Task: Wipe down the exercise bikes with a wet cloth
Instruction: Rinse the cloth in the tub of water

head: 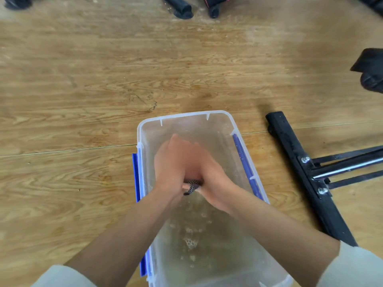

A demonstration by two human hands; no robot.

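A clear plastic tub with blue side clips stands on the wooden floor and holds cloudy, bubbly water. Over the tub, my left hand and my right hand are pressed together, both closed around a dark patterned cloth. Only a small bunched bit of the cloth shows between my palms; the rest is hidden inside my hands. The black metal base bar of an exercise bike lies on the floor just right of the tub.
More black bike feet and parts sit at the top edge and at the right edge. Wooden floor stretches to the left of and beyond the tub.
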